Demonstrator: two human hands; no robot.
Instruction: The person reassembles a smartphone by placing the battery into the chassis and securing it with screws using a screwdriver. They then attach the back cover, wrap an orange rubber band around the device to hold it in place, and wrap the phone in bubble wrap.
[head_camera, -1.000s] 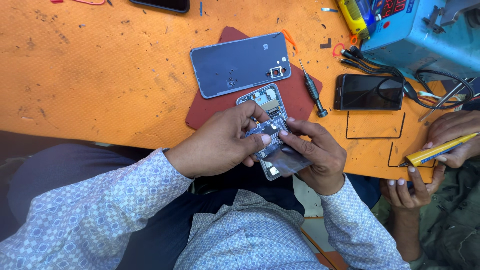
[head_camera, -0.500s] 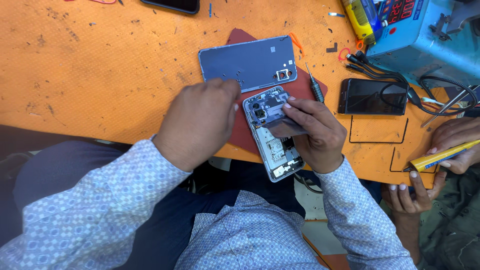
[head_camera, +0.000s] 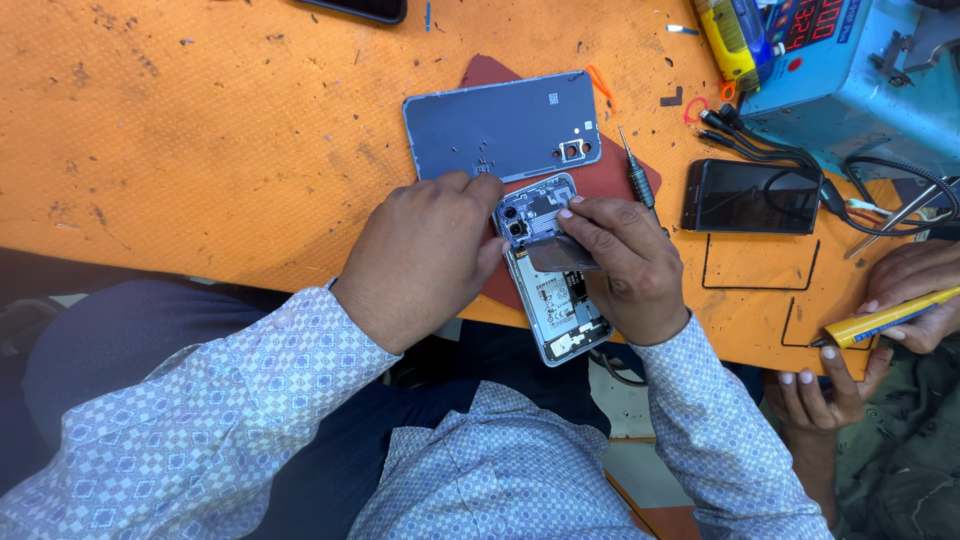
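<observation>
An opened phone (head_camera: 552, 300) with its insides showing lies on a dark red mat (head_camera: 610, 180) at the near edge of the orange table (head_camera: 200, 130). My left hand (head_camera: 420, 260) grips the phone's upper left side beside the camera block. With its fingertips my right hand (head_camera: 625, 265) pinches a thin dark grey part (head_camera: 560, 255) over the phone's middle. The phone's blue back cover (head_camera: 500, 125) lies flat just beyond, inner side up. Patterned light blue sleeves cover both my arms.
A small screwdriver (head_camera: 634, 172) lies on the mat right of the cover. A dark phone (head_camera: 752, 196) with cables rests further right, below a blue bench instrument (head_camera: 860, 70). Another person's hands (head_camera: 900, 300) hold a yellow tool (head_camera: 885, 317) at the right edge.
The view has shifted, so the phone and hands sit higher on the mat. My left hand moved from over the phone to its left edge; my right hand keeps the grey part.
</observation>
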